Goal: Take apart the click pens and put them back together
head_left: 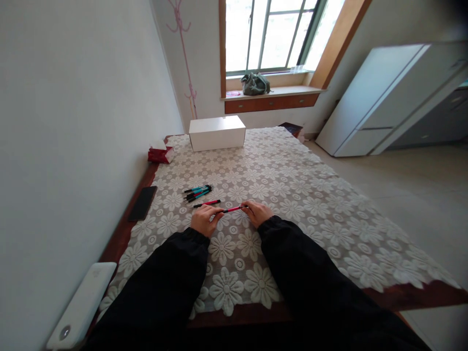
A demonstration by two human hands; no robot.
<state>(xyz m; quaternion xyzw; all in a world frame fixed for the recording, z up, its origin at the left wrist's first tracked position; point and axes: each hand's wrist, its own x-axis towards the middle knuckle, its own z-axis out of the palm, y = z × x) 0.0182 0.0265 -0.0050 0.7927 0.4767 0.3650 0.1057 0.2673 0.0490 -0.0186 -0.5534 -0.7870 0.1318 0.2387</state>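
Observation:
A red and black pen [233, 209] is stretched level between my two hands, just over the lace tablecloth [226, 287]. My left hand [205, 219] pinches its left end, and my right hand [257, 212] pinches the right end. Just beyond my left hand lies another red and black pen [206, 204] on the cloth. Farther back is a small bunch of pens [198, 193], some teal and black, at least one with red. Parts of the held pen's ends are hidden by my fingers.
A black phone [142, 203] lies at the table's left edge, with a red tissue pack [161, 154] beyond it. At the far end stands a white box [217, 134]. A long white device [83, 304] is at the near left, by the wall.

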